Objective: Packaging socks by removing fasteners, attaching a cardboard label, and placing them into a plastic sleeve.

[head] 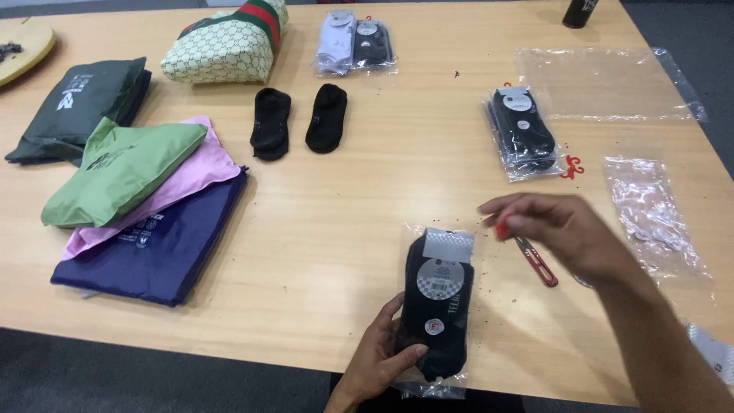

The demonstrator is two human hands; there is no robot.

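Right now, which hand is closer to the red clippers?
Right. The right hand hovers just above the red clippers; the left hand is farther away, holding the packet of black socks.

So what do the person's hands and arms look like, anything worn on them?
Both are bare: the left hand and right hand show no gloves, rings or watch, and no sleeve covers either forearm as far as the picture reaches. The right hand is motion-blurred.

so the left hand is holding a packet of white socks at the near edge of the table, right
Not quite: the head view shows the left hand holding a packet of black socks, not white, at the near edge of the table.
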